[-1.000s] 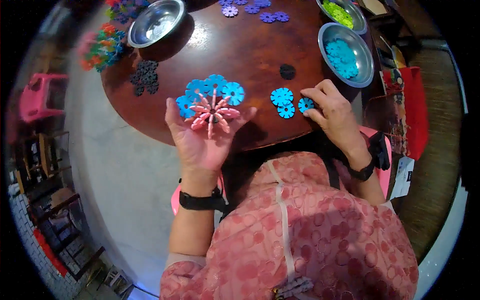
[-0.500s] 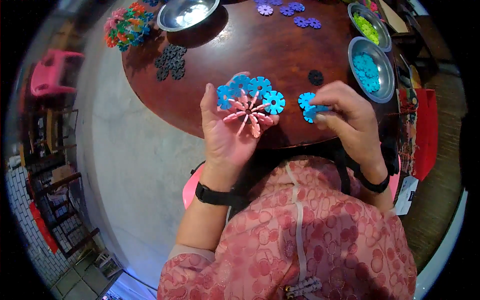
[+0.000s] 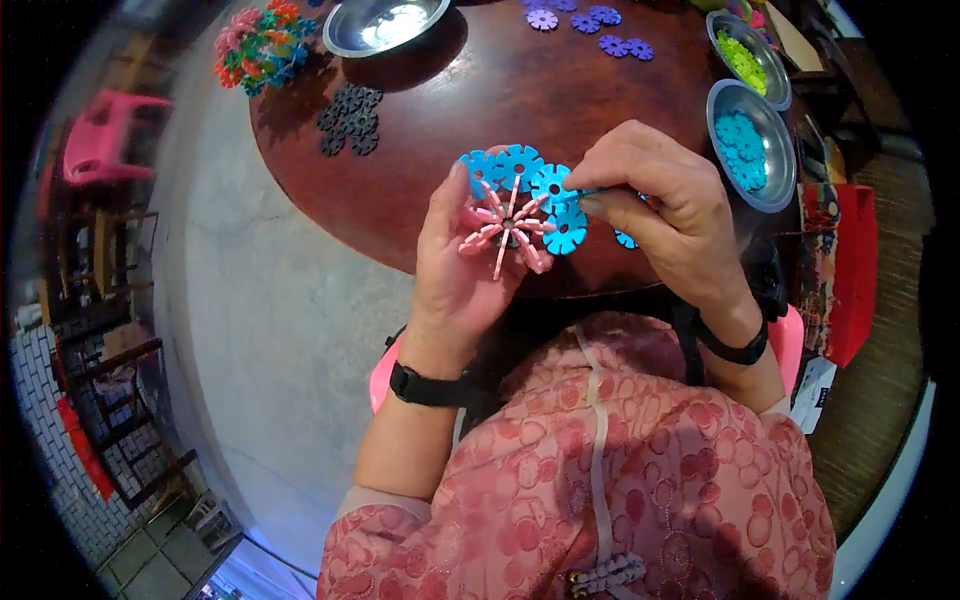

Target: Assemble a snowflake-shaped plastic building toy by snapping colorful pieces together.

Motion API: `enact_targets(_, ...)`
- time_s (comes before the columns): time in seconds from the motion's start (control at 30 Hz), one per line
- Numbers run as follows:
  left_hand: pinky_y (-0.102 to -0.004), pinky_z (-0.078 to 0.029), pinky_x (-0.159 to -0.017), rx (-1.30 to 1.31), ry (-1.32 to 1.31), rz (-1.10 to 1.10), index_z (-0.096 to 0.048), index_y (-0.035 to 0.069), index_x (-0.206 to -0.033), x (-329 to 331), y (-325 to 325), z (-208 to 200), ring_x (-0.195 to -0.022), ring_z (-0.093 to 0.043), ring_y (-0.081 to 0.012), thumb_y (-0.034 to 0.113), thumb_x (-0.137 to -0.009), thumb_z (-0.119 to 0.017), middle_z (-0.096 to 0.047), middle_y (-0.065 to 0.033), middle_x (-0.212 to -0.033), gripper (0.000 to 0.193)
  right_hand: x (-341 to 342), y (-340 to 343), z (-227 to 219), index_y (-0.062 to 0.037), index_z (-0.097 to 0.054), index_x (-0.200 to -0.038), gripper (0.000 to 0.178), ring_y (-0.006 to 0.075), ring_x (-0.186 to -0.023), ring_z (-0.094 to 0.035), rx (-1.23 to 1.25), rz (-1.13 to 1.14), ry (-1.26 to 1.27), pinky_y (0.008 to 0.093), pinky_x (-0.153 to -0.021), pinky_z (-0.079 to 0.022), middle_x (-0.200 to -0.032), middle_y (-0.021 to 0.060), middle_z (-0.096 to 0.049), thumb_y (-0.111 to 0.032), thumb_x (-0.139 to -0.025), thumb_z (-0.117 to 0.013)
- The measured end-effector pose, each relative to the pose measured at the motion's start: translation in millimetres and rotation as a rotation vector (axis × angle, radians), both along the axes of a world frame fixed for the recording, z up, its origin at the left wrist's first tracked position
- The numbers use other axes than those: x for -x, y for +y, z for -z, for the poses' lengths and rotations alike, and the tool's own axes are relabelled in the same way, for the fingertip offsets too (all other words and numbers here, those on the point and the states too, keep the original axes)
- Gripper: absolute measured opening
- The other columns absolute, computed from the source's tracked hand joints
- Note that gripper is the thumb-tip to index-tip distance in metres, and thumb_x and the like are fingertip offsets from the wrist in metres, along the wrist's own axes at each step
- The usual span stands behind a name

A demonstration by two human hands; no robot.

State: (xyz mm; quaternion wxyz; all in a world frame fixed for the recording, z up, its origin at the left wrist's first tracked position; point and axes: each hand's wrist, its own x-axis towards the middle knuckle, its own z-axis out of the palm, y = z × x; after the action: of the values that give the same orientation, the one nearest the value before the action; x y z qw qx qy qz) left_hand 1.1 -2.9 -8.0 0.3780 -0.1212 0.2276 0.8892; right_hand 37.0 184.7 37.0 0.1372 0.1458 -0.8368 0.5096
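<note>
My left hand (image 3: 458, 265) is closed around a flower-like build of interlocking plastic discs. Pink discs (image 3: 487, 233) fan out at its middle around a dark centre, and blue notched discs (image 3: 519, 166) line its far and right edges. My right hand (image 3: 665, 205) pinches a blue notched disc (image 3: 590, 193), mostly hidden by the fingertips, against the build's right side. Under my right hand, part of another blue disc (image 3: 625, 240) shows on the table.
The dark red table (image 3: 440, 120) holds a pile of black discs (image 3: 350, 120), a colourful disc ball (image 3: 262, 48) and a shiny metal bowl (image 3: 385, 22). Purple discs (image 3: 626, 47) lie at the far side. Right of them stand bowls of green pieces (image 3: 742, 65) and blue discs (image 3: 740, 150).
My right hand has moved left and up from the table to the build with a blue disc. The build has turned clockwise in my left hand.
</note>
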Motion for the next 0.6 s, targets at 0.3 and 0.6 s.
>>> enact_targets(0.3,-0.0341,-0.056,-0.052,0.025,-0.018,0.002,-0.054,0.006,-0.118,1.4,-1.3,1.1,-0.078,-0.065,-0.0254,0.046,-0.091,-0.052,-0.062,-0.0115,-0.095,0.048,-1.7,0.0,1.9,-0.0011,-0.065,-0.089,0.013,0.0265,-0.076,-0.062,-0.024,0.005,-0.006,0.0330,-0.068,-0.048,-0.081,0.0114,-0.062,-0.002,-0.076,-0.064)
enact_targets(0.6,-0.0322,-0.056,-0.054,0.217,0.225,-0.058,-0.051,0.008,-0.120,-5.8,9.0,-9.7,-0.079,-0.063,-0.0184,0.043,-0.091,-0.053,-0.061,-0.0077,-0.098,0.045,-4.7,0.2,6.1,-0.0013,-0.064,-0.089,0.013,0.0253,-0.077,-0.061,-0.004,0.018,-0.035,0.0322,-0.069,-0.047,-0.081,0.0108,-0.061,-0.002,-0.076,-0.064)
